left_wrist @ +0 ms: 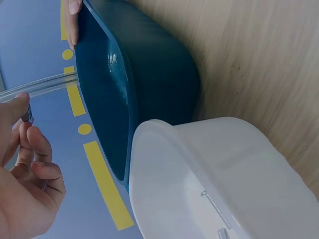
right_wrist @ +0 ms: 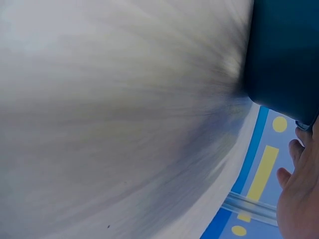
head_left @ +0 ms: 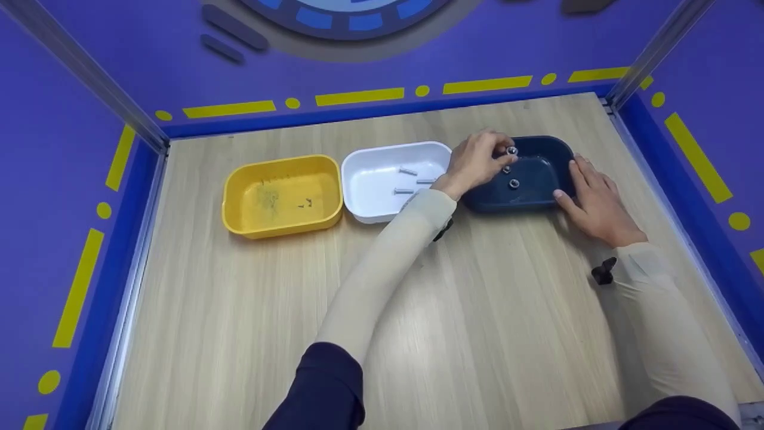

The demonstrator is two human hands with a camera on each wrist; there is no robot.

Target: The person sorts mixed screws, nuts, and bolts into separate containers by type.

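From the head view, the left hand (head_left: 477, 160) pinches a metal nut (head_left: 511, 150) over the dark blue tray (head_left: 546, 179), where two more nuts (head_left: 513, 183) still lie. The right hand (head_left: 594, 200) rests flat-fingered against that tray's side. Bolts (head_left: 407, 171) sit in the white tray (head_left: 382, 206); the yellow tray (head_left: 239, 197) holds tiny bits. The sorting looks barely begun.

The left wrist view shows fingers (left_wrist: 25, 149) curled around the small nut (left_wrist: 27, 115) beside the blue tray.

The right wrist view shows the blurred bench (right_wrist: 109, 114) and the hand's edge.

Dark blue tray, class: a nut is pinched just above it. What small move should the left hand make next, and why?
Probably lift the nut clear of the dark blue tray and carry it left toward the white tray, where the bolts lie. The left hand already pinches it above the tray, while the right hand steadies the rim. Two nuts remain inside.
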